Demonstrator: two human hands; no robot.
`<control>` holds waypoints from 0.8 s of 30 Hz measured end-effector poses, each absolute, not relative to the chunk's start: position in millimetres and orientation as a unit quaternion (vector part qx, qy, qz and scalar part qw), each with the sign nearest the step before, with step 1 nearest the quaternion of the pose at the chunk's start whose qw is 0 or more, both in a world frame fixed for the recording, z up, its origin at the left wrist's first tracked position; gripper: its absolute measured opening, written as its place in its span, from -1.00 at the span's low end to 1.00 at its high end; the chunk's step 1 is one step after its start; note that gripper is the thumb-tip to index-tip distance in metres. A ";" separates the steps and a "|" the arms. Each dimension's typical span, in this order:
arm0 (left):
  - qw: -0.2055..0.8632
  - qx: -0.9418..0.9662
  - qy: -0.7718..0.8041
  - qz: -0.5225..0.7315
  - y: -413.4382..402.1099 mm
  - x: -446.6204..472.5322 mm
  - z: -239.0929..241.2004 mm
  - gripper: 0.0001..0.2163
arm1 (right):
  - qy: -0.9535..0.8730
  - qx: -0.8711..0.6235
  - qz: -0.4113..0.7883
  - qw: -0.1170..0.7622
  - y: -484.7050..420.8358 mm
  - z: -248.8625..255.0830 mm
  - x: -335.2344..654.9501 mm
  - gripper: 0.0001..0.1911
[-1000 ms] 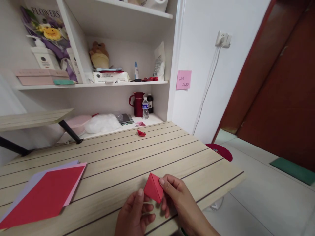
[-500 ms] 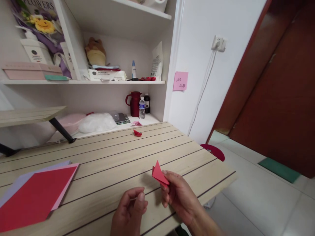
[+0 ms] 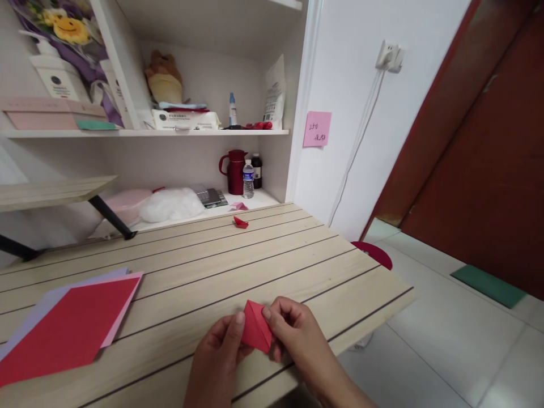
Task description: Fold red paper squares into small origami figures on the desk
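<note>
A small folded red paper piece (image 3: 255,328) is held just above the wooden table (image 3: 204,266) near its front edge. My left hand (image 3: 219,360) pinches its left side with the thumb on top. My right hand (image 3: 297,340) grips its right side, fingers curled round it. Both hands are closed on the paper. A stack of flat paper sheets (image 3: 68,326), red on top of pink and lilac, lies on the table to the left of my hands.
A small red folded paper (image 3: 241,222) and a pink one (image 3: 238,206) lie at the table's far edge. Behind stand a red jug (image 3: 233,171), a water bottle (image 3: 248,180), a dark bottle (image 3: 256,171) and a white bag (image 3: 172,204). A red stool (image 3: 374,255) stands right of the table.
Half a second ago only my right hand held the red paper, raised and tilted. Now the paper is lower and my left hand has taken hold of it again.
</note>
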State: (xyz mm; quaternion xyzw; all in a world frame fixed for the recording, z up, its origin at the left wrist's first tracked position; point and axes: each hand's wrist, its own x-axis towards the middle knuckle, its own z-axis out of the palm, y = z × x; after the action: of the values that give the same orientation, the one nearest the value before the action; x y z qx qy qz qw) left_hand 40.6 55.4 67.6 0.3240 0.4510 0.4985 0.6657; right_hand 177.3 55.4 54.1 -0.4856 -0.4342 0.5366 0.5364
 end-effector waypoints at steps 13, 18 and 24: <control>0.686 0.247 0.450 0.516 60.4 35.8 72.8 -0.66 | -0.424 -0.398 0.562 0.588 50.9 53.8 181.8 -0.57; 0.688 0.217 0.460 0.517 62.7 32.4 69.8 -0.65 | -0.446 -0.396 0.560 0.575 48.9 55.8 182.2 -0.59; 0.686 0.236 0.453 0.518 60.6 35.7 74.0 -0.63 | -0.448 -0.401 0.567 0.563 46.5 56.8 181.8 -0.59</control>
State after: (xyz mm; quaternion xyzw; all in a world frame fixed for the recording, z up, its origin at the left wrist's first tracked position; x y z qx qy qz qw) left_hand 35.7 60.6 74.0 0.2361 0.4530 0.5184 0.6858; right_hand 181.8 46.5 56.8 -0.4009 -0.4482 0.5670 0.5630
